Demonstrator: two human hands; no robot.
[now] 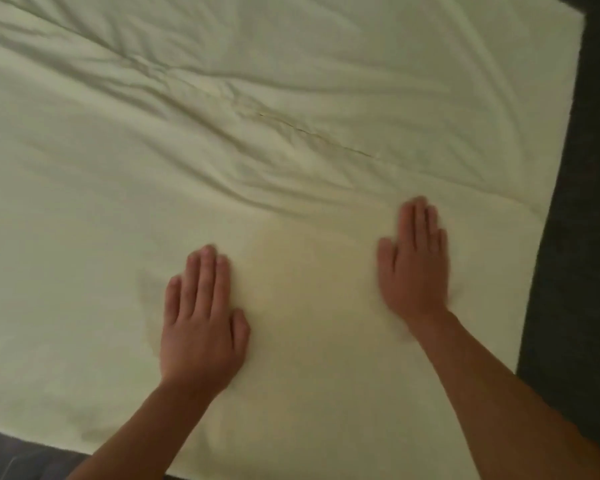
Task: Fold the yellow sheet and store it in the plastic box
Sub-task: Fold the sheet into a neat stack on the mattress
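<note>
The pale yellow sheet [257,150] lies spread out and fills almost the whole view, with long creases running across its far half. My left hand [201,313] rests flat on the sheet near its front edge, fingers straight and together. My right hand [413,265] also lies flat on the sheet, a little farther away and to the right, fingers straight. Both palms press the cloth. The frame is a bit blurred around the hands. The plastic box is not in view.
A dark grey surface [575,237] shows beyond the sheet's right edge and again at the bottom left corner [14,459]. The sheet's right edge runs diagonally from the top right down toward the bottom right.
</note>
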